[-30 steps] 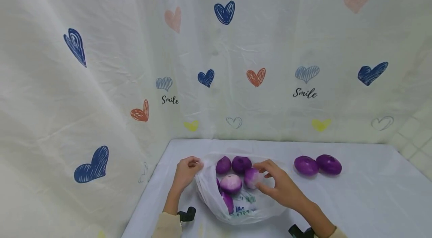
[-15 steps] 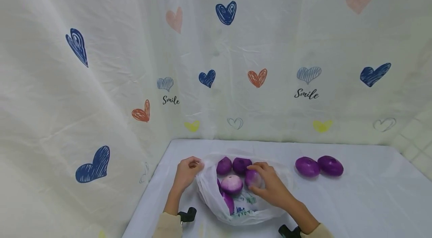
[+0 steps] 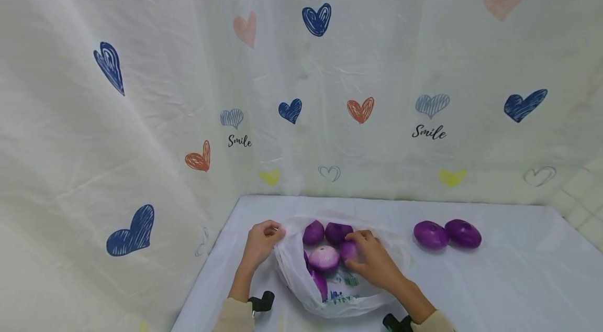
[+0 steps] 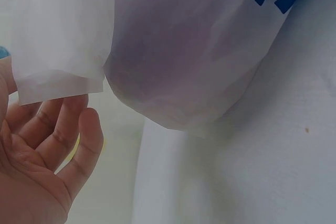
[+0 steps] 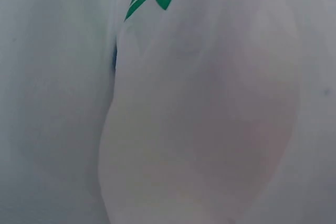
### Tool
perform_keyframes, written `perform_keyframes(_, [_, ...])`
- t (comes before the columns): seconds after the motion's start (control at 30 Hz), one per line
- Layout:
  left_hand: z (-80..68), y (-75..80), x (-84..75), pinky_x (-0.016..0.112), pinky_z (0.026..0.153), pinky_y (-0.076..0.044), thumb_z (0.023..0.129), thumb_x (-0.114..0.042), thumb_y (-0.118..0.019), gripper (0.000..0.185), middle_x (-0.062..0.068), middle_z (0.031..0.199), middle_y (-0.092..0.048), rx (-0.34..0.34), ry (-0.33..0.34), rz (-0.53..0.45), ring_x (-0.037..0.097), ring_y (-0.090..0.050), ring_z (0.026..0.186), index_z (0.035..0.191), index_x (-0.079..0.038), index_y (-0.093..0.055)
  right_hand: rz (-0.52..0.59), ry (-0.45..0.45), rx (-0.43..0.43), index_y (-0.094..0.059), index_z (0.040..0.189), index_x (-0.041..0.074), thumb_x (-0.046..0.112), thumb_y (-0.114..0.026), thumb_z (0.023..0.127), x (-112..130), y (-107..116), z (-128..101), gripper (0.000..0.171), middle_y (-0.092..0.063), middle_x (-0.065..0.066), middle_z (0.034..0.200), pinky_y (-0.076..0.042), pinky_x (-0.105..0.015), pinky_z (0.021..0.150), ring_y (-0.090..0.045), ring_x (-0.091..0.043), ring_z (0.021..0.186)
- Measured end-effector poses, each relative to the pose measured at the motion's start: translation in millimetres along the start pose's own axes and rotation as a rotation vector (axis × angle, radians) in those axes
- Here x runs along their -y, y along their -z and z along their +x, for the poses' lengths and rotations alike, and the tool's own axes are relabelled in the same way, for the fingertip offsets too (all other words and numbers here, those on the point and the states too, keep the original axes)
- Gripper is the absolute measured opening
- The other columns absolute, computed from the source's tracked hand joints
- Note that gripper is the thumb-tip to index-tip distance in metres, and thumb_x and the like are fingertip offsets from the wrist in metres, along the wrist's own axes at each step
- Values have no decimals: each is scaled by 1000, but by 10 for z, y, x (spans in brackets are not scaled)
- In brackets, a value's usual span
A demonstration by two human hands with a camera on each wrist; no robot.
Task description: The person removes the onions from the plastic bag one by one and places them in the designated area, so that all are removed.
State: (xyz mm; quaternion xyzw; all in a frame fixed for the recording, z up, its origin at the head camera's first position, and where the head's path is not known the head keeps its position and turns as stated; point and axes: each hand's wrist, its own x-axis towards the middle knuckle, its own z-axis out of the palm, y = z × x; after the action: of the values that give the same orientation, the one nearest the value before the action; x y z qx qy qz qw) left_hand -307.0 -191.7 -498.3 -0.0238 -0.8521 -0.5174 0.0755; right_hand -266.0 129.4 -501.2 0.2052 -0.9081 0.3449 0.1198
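We face a pale curtain (image 3: 377, 59) printed with hearts and, below it, a white table (image 3: 518, 274). On the table lies a white plastic bag (image 3: 298, 280), its mouth spread toward us; the thumb and fingers of the left hand (image 3: 260, 242) pinch its left edge, as they did a second ago. What has changed is the right hand (image 3: 375, 264): it has come leftward over the bag's mouth, and its fingers and thumb now curve around the purple onion (image 3: 349, 251) rather than standing at its right side. We judge that the work centres on this onion. It sits inside the bag, between thumb and fingertips and partly covered by them, and looks nearer than before to the pale-topped onion (image 3: 324, 257) on its left. We cannot tell whether the two touch or whether the hand bears any weight; the right wrist view shows the bag's outside, not the fingers. Two dark onions (image 3: 431, 235) lie together, apart from the bag on its right.
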Motion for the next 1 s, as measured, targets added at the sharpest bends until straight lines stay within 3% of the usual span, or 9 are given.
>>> perform_keyframes(0.37, [5, 8, 1, 31, 67, -52, 93, -28, -75, 19, 3, 89, -72, 3, -11, -19, 17, -61, 78, 103, -12, -75, 23, -94, 55, -55, 119, 14, 22, -91, 75, -40, 30, -15, 58, -60, -10, 116, -52, -48, 92, -63, -24, 103])
perform_keyframes(0.6, [8, 14, 7, 31, 66, -53, 93, -29, -75, 20, 3, 87, -71, 2, -18, -12, 17, -60, 76, 104, -11, -74, 38, -121, 124, -50, 119, 12, 27, -91, 75, -64, 65, -60, 62, -63, -6, 111, -53, -44, 90, -63, -21, 104])
perform_keyframes(0.77, [5, 16, -3, 31, 66, -53, 93, -27, -76, 19, 3, 87, -72, -1, -16, -13, 17, -61, 76, 103, -12, -75, 42, -124, 185, -48, 126, 10, 29, -90, 77, -62, 93, -88, 67, -64, -12, 116, -55, -45, 87, -65, -24, 103])
perform_keyframes(1.0, [0, 8, 2, 32, 67, -52, 93, -29, -76, 20, 4, 89, -72, -4, -6, -15, 17, -61, 78, 104, -12, -75, 70, -120, 208, -46, 139, 10, 28, -90, 77, -7, 145, -115, 78, -59, -17, 133, -55, -53, 93, -65, -31, 114])
